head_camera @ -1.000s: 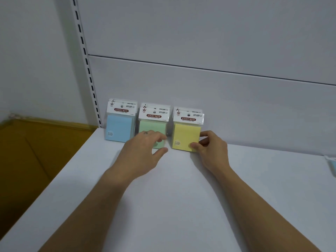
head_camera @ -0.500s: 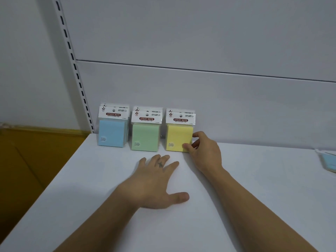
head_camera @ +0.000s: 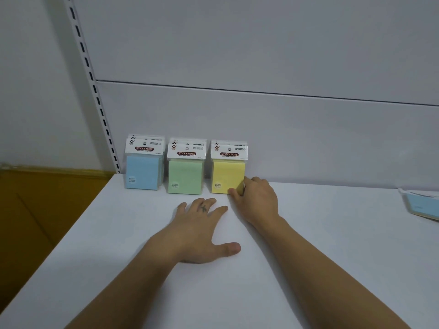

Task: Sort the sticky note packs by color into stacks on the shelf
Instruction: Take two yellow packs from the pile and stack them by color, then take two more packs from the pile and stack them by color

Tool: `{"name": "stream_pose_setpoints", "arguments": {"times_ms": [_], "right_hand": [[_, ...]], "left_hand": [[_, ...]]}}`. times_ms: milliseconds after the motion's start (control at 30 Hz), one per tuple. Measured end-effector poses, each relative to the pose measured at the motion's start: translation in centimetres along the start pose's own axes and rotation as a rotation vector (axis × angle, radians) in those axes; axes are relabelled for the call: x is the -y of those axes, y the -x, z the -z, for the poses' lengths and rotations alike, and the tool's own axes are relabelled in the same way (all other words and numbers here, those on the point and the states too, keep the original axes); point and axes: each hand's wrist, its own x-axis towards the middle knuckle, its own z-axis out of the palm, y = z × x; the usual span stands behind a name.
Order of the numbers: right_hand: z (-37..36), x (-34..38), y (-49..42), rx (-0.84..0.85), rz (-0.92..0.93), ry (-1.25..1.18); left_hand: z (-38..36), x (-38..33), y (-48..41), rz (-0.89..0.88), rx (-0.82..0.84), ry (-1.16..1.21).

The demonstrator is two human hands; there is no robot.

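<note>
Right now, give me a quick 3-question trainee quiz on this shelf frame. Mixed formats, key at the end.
1. True or false: the left hand is gripping the green stack.
2. Which stack does the right hand touch? A) blue stack B) green stack C) yellow stack
3. Fill in: loose packs lie at the shelf's far ____ edge.

Key: 1 false, it lies flat on the shelf; 2 C; 3 right.

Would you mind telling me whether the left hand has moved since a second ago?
Yes. The left hand has pulled back from the green pack, which it touched before, and now lies flat on the shelf, clear of it.
</note>
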Motion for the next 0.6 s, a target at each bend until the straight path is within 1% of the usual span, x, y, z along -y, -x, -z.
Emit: {"name": "stream_pose_setpoints", "arguments": {"times_ms": [133,300,467,600], "right_hand": [[0.2,0.2,0.1,0.019,0.009,0.006],[1.9,-1.2,0.0,0.119,0.031,-0.053],[6.2,-4.8,1.1,0.193,0.093,0.073],[9.4,-8.1,2.9,0.244,0.078,0.142]], "left_hand": [[0.1,0.0,0.0,0.001,-0.031,-0.004],[0.5,0.1,0.2,-0.032,-0.201,-0.032],[1.2,-0.8,-0.4,-0.084,-0.338,-0.042],[2.5,-2.9,-1.7,-0.161,-0.394,-0.057]]}}
